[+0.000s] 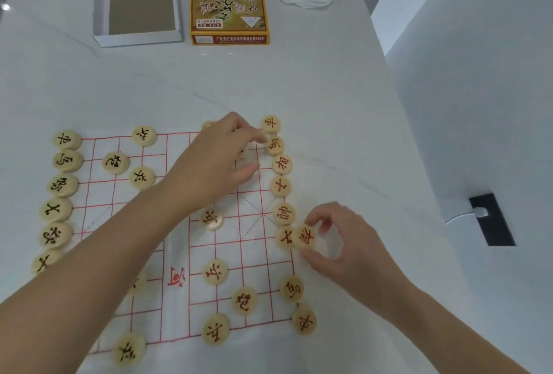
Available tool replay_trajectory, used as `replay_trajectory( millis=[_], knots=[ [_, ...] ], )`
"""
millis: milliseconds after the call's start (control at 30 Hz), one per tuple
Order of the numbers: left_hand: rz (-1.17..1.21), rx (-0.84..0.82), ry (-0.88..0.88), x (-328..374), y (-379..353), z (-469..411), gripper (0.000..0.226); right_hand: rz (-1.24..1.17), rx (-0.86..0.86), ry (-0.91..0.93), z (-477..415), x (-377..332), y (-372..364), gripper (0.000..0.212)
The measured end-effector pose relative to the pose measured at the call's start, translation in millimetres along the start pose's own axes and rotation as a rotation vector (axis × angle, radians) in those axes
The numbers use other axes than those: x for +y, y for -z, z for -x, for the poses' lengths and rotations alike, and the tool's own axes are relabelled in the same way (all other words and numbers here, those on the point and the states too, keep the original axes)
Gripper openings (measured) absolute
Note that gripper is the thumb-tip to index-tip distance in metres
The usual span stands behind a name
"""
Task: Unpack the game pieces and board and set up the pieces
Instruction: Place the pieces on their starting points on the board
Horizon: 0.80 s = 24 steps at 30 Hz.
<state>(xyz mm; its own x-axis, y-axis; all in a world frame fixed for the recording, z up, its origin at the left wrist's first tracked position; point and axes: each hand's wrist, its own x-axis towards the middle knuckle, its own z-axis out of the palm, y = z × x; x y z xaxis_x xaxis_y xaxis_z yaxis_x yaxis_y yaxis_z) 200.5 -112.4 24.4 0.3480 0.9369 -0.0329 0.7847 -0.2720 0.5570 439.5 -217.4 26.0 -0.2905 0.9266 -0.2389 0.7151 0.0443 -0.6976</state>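
Right hand (344, 242) pinches a red-lettered piece (305, 237) at the right edge of the board (179, 254); left hand (215, 161) hovers curled over the far corner, grip unclear. White marble table (299, 80), open box (137, 11) and lid (229, 11) beyond, pale wall (478, 74) right.

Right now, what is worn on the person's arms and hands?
The left forearm and right forearm are bare to the frame edge, no sleeves. The left hand and right hand show no glove, ring, watch or bracelet.
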Motion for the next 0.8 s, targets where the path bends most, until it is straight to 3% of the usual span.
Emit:
replay_trajectory(
  millis=[200,433,533,667,800],
  knots=[
    [0.090,-0.015,0.114,22,-21,77,0.025,0.011,0.016,0.080,22,-1,-24,0.037],
    [0.627,0.166,0.386,83,-48,140,0.039,-0.010,0.071,0.011,23,-3,-39,0.036],
    [0.861,0.193,0.481,109,-67,156,0.053,-0.190,0.221,-0.058,32,-3,-39,0.024],
    [0.978,0.285,0.430,129,-99,160,0.055,-0.649,0.327,-0.054,51,-7,-58,0.049],
    [1.100,0.358,0.398,131,-119,159,0.059,-0.775,0.365,0.032,58,-13,-81,0.059]
  ],
)
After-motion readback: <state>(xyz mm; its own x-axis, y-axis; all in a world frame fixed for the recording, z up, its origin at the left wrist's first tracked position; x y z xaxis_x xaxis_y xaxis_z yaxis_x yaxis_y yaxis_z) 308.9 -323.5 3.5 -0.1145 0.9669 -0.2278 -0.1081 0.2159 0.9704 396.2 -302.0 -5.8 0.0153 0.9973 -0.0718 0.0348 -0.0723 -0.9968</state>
